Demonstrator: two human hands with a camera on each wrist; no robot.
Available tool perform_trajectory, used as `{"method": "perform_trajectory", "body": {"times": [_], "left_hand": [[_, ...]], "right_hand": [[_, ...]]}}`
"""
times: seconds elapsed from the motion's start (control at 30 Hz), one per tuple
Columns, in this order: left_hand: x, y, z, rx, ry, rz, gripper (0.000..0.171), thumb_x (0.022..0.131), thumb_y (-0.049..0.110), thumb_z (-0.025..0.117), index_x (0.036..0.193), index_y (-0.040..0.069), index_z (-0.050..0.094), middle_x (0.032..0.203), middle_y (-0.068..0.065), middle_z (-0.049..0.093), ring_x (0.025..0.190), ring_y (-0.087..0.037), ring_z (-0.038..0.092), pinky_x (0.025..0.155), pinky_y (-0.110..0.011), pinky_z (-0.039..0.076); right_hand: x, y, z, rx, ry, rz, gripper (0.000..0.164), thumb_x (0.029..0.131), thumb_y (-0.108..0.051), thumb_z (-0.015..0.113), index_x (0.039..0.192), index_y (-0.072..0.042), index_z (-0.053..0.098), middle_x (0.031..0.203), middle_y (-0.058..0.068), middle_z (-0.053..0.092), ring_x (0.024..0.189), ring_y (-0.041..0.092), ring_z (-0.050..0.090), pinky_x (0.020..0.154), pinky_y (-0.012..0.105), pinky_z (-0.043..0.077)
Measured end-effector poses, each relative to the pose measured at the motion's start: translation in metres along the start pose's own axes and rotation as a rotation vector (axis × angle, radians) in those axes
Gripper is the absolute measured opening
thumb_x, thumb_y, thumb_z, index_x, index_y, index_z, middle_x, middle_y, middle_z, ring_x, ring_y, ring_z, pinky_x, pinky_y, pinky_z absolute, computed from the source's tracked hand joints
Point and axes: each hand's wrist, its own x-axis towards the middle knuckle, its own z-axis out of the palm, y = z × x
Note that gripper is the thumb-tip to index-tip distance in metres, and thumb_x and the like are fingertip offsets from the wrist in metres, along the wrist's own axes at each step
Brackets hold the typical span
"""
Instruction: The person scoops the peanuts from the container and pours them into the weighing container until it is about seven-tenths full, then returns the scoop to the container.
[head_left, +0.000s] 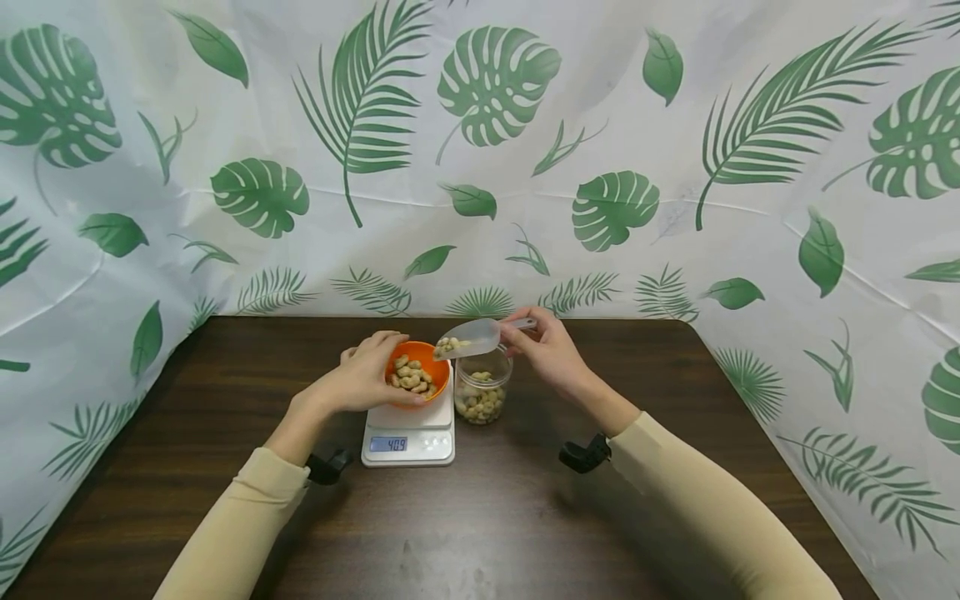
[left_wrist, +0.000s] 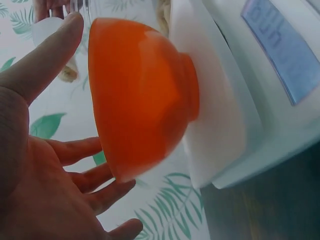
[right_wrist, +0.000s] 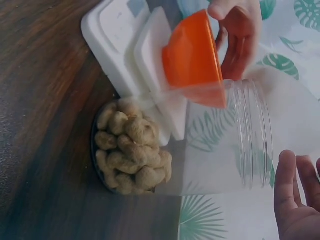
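Note:
An orange bowl [head_left: 437, 360] with peanuts in their shells [head_left: 412, 377] stands on a white kitchen scale [head_left: 437, 447]. My left hand [head_left: 366, 374] holds the bowl by its rim, thumb on the near side and fingers on the far side; the left wrist view shows the thumb [left_wrist: 57, 52] along the rim. With its fingers and thumb my right hand [head_left: 550, 348] pinches the handle of a translucent scoop [head_left: 480, 335]. Several peanuts lie in the scoop, whose tip overlaps the bowl's right rim. Below the scoop is a clear jar [head_left: 492, 367], partly filled with peanuts [right_wrist: 132, 150].
The scale's display [head_left: 389, 444] is lit with digits at its front. All of this stands on a dark wooden table [head_left: 480, 525]. Behind and at the sides hangs a white sheet [head_left: 525, 208] printed with green leaves. Each wrist wears a black camera band [head_left: 585, 454].

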Motion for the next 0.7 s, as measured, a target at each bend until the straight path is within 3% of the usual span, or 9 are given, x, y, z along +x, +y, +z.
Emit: {"method": "perform_trajectory", "body": {"times": [0.23,0.7], "left_hand": [[-0.004,-0.009,0.0,0.006,-0.035,-0.024,0.105,0.078,0.054,0.086,0.154,-0.002,0.039,0.152,-0.023,0.041,0.138,-0.043,0.037,0.102,-0.073,0.025],[-0.005,-0.013,0.001,-0.01,-0.057,-0.034,0.111,0.078,0.054,0.086,0.155,-0.005,0.034,0.149,-0.023,0.045,0.135,-0.041,0.042,0.101,-0.072,0.028]], "right_hand": [[0.004,-0.001,0.006,-0.089,-0.005,-0.002,0.022,0.104,-0.011,0.062,0.117,0.006,0.059,0.114,0.022,0.062,0.095,0.037,0.069,0.08,0.041,0.058],[0.009,-0.005,0.013,-0.191,-0.018,-0.025,0.019,0.104,-0.017,0.065,0.115,-0.002,0.063,0.12,0.014,0.061,0.086,0.033,0.07,0.078,0.043,0.059]]}}
